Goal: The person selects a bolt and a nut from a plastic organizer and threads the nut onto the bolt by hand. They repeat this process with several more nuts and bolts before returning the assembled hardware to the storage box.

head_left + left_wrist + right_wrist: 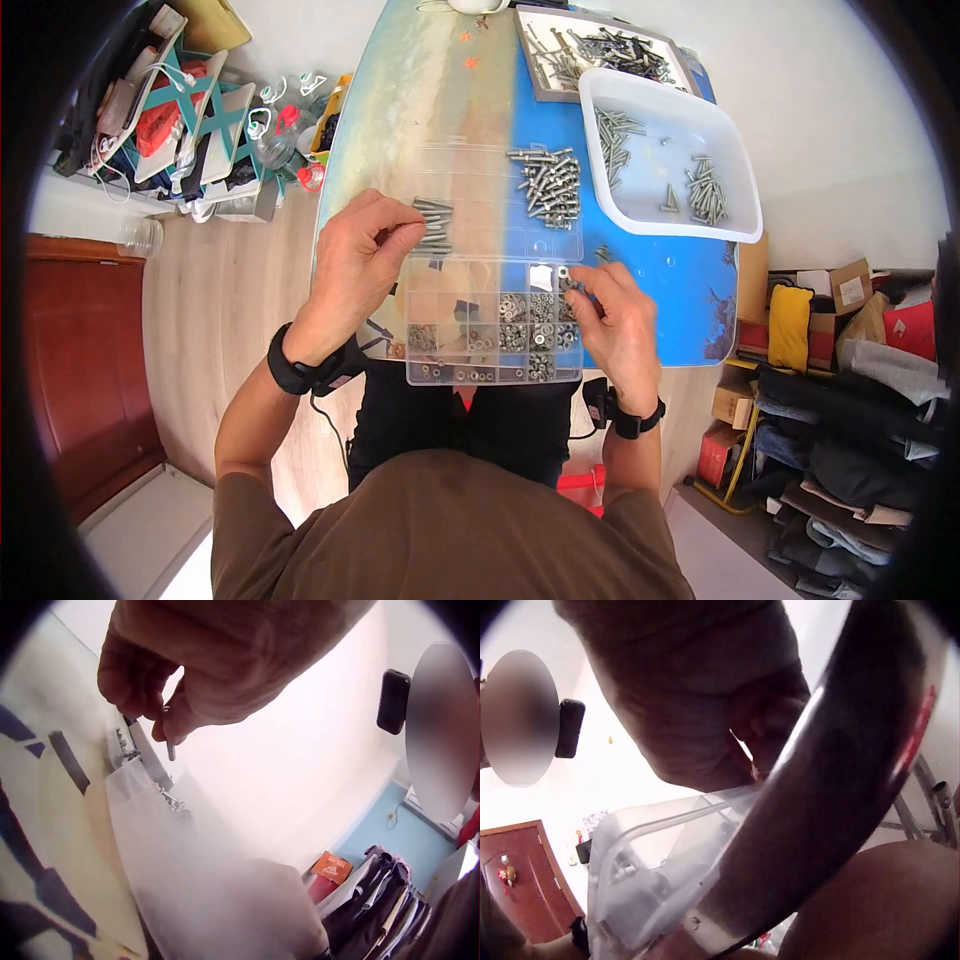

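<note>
The left hand point(362, 250) is narrowed to a pinch between thumb and fingertips, and the left wrist view shows it holding a thin metal bolt point(171, 751), one end sticking out past the thumb. In the head view that hand stands at the left end of a stack of bolts point(436, 226) lying in the lid point(480, 205), their long axes running roughly left to right, so their near ends face the fingertips; whether the fingers touch the stack I cannot tell. The right hand point(620, 308) is across the box point(495, 380), finger and thumb close together at its far right compartment; whether they pinch anything cannot be made out. Nuts point(512, 308) fill the compartments just beside that hand, so it is clearly the nearer one to them, as the left is to the stack. As I judge it, the relation that counts is the sideways gap between the hands: from the held bolt, the right fingertips lie rightward and a little nearer the body. A looser heap of bolts point(548, 190) lies beyond them, in the lid's right part.
</note>
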The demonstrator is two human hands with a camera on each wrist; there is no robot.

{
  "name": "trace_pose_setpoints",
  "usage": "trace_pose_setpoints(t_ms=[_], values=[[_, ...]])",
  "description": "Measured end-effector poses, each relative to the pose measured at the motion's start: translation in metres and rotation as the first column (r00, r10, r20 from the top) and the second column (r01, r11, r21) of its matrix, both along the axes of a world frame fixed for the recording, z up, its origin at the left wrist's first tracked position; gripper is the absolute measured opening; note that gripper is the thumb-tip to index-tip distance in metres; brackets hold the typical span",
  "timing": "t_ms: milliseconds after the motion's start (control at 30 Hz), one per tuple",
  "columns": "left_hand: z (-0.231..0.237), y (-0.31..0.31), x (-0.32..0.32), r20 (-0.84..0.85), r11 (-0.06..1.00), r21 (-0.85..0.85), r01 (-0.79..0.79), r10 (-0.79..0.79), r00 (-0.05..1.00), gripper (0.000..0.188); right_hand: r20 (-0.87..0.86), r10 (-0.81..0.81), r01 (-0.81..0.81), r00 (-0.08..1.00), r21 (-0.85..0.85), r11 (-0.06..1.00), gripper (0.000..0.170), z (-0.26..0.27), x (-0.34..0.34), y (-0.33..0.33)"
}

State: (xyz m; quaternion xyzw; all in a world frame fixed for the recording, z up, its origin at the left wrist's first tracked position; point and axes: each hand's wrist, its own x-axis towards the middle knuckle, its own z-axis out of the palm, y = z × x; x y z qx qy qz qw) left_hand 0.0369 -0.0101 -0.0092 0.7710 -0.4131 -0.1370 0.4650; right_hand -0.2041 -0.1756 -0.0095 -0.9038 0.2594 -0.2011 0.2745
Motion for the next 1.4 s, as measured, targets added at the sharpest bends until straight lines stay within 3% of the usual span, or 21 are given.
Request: trace_pose_setpoints(t_ms=[200,367,500,667,767,967,1033,1133,1267,1400], values=[[-0.003,-0.012,0.002,0.096,0.999,0.052,-0.016,0.011,0.995,0.006,-0.029,-0.031,0.034,0.999,0.083,0.996,0.029,-0.001,-0.001,-0.001],[-0.01,-0.012,0.005,0.369,0.994,0.108,0.016,-0.055,0.928,0.015,-0.039,-0.017,0.02,0.999,0.075,0.997,0.033,-0.002,-0.002,-0.001],[-0.006,-0.009,-0.001,0.401,0.991,0.132,0.011,-0.064,0.914,0.016,-0.013,-0.016,0.017,1.0,0.095,0.995,0.032,-0.003,-0.004,-0.002],[-0.011,-0.005,-0.001,0.358,0.998,0.058,0.013,-0.033,0.933,0.018,-0.015,-0.036,0.038,0.999,0.124,0.992,0.029,0.002,-0.005,-0.003],[-0.013,-0.004,0.0,0.323,0.999,0.047,0.015,-0.029,0.946,0.016,0.069,0.033,-0.031,0.997,-0.029,0.999,0.025,0.005,-0.001,-0.009],[-0.005,0.002,-0.002,0.261,1.0,-0.009,0.027,-0.024,0.965,0.027,-0.104,0.089,-0.11,0.991,-0.216,0.97,0.025,0.022,0.024,-0.018],[-0.004,0.007,-0.002,0.227,0.999,-0.021,0.032,-0.026,0.974,0.027,-0.257,0.04,-0.111,0.966,-0.271,0.956,0.021,0.028,0.033,-0.019],[-0.001,0.016,0.0,0.153,0.999,-0.036,0.032,-0.027,0.988,0.027,-0.293,0.064,-0.169,0.954,-0.348,0.922,0.022,0.023,0.041,-0.024],[-0.001,0.028,0.005,0.014,0.997,-0.074,0.017,-0.016,1.0,0.026,-0.23,0.06,-0.139,0.971,-0.342,0.929,0.019,0.015,0.046,-0.027],[0.002,0.036,0.008,-0.013,0.996,-0.088,0.015,-0.016,1.0,0.026,-0.25,0.044,-0.111,0.967,-0.263,0.959,0.014,0.018,0.05,-0.03]])
